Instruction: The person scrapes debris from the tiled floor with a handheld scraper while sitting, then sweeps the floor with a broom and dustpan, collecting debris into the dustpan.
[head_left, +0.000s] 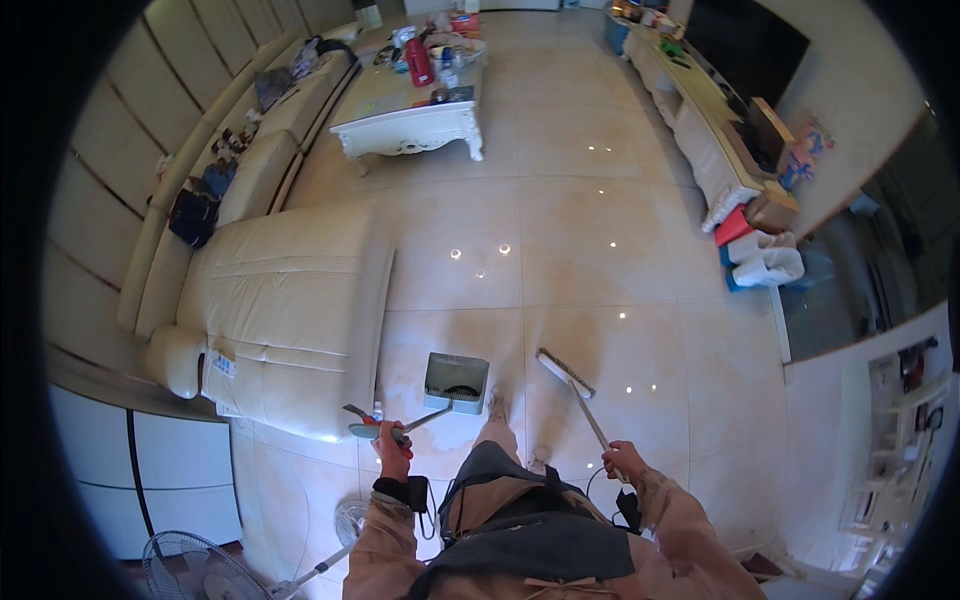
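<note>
My left hand (391, 450) grips the long handle of a grey dustpan (457, 375). Something red and black with a flat dark blade-like end (355, 410) also shows at this hand; its kind is unclear. Inside the pan, near its toothed edge, is a dark patch of debris or hair I cannot make out. My right hand (627, 459) is closed around the pale handle of a broom (564, 373). Its white head with dark bristles is at the tiled floor, apart from the dustpan and to its right.
To the left is a cream leather sofa (277, 277) with bags and soft toys. Ahead, a coffee table (405, 135) carries a red flask (418, 63). A TV cabinet (709, 150) and boxes line the right. An electric fan (206, 570) is at lower left.
</note>
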